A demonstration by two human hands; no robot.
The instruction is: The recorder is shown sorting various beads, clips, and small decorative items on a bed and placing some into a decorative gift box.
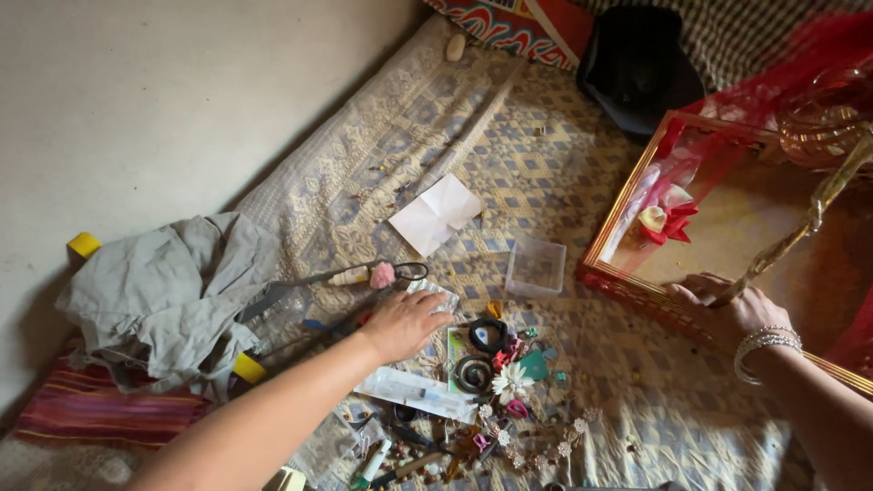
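Here, left hand (401, 320) cupped palm-down over small clutter, right hand (723, 309) clamped on the gold-framed tray's (611, 238) rim

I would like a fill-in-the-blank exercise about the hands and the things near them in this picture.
1. The left hand rests among small craft items on the patterned ____.
2. The right hand grips the rim of a gold-framed ____.
3. Bangles circle the ____ wrist.
4. The folded paper is ____.

Missing words: cloth; tray; right; white
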